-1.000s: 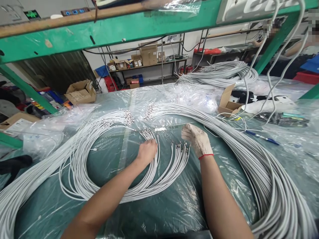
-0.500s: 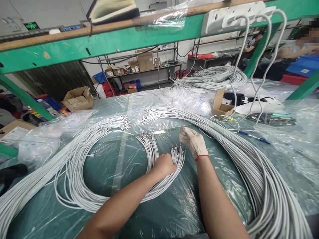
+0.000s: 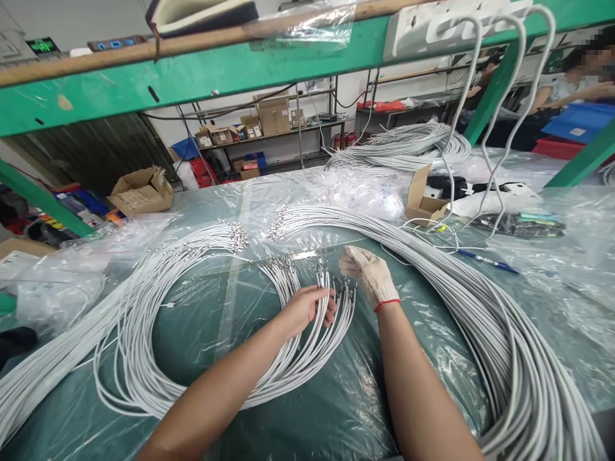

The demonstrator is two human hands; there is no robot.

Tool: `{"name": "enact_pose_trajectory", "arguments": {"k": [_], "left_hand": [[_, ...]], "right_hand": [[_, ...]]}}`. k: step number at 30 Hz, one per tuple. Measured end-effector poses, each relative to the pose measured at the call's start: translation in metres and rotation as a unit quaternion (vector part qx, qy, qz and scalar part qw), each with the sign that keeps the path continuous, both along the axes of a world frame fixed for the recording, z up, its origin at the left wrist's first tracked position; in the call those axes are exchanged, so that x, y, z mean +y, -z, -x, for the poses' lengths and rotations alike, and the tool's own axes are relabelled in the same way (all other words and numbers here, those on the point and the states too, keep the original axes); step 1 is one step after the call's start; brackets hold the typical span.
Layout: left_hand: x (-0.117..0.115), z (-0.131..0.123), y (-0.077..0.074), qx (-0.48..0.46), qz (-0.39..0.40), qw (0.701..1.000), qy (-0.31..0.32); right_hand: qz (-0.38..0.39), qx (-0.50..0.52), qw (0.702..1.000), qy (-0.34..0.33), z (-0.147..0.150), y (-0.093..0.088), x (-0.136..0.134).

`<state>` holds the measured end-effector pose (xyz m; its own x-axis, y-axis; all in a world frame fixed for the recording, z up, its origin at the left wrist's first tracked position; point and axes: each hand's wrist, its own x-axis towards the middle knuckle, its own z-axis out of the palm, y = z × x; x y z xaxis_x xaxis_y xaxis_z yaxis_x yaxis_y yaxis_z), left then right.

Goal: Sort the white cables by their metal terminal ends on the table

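Observation:
My bare left hand [image 3: 307, 308] is closed around several white cables [image 3: 320, 307], their metal-tipped ends standing up above the thumb. These belong to a coiled loop of cables [image 3: 139, 333] on the table; other tipped ends of the coil [image 3: 346, 301] fan out just right of the hand. My right hand [image 3: 368, 272], in a white glove with a red cuff, hovers close by with its fingers drawn together. Whatever may be between those fingertips is hidden. Another group of tipped ends [image 3: 278, 272] lies left of my left hand.
A thick cable bundle [image 3: 446, 288] curves down the right side, and another [image 3: 62, 346] runs along the left. Behind are an open carton [image 3: 425, 208], a blue pen [image 3: 487, 261] and plastic bags [image 3: 375, 195]. A green beam [image 3: 192, 73] with a power strip [image 3: 442, 29] crosses above.
My left hand has gripped several cables and lifted their ends apart from the rest of the coil. My gloved right hand stays nearly in place.

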<state>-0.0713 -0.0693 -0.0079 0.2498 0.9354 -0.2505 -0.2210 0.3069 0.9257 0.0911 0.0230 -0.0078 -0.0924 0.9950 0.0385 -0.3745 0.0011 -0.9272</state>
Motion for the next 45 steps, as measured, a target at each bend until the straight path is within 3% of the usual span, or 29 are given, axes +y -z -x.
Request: {"name": "enact_pose_trajectory", "arguments": {"k": [4,10,16,22,30,37,45], "left_hand": [[0.001,0.001,0.001,0.004,-0.026,0.999,-0.019],[0.007,-0.004,0.014,0.011,-0.052,0.998,-0.025],[0.009,-0.009,0.019,0.031,-0.051,0.997,-0.048],[0.011,-0.012,0.021,0.01,-0.023,0.997,-0.075],[0.008,-0.012,0.016,-0.021,-0.012,0.996,-0.081],[0.009,-0.011,0.015,-0.018,-0.01,0.994,-0.11],[0.009,-0.011,0.016,-0.022,-0.005,0.995,-0.1]], "right_hand": [[0.014,-0.01,1.0,-0.021,0.004,-0.002,-0.007],[0.036,-0.051,0.995,-0.082,0.012,-0.006,-0.015],[0.015,-0.109,0.989,-0.097,0.011,-0.008,-0.018],[0.019,-0.141,0.99,-0.017,0.009,-0.008,-0.017],[-0.026,-0.25,0.966,-0.054,0.002,-0.008,-0.016],[0.002,-0.233,0.972,-0.043,0.002,-0.006,-0.015],[-0.036,-0.236,0.97,-0.056,0.003,-0.009,-0.018]]}}
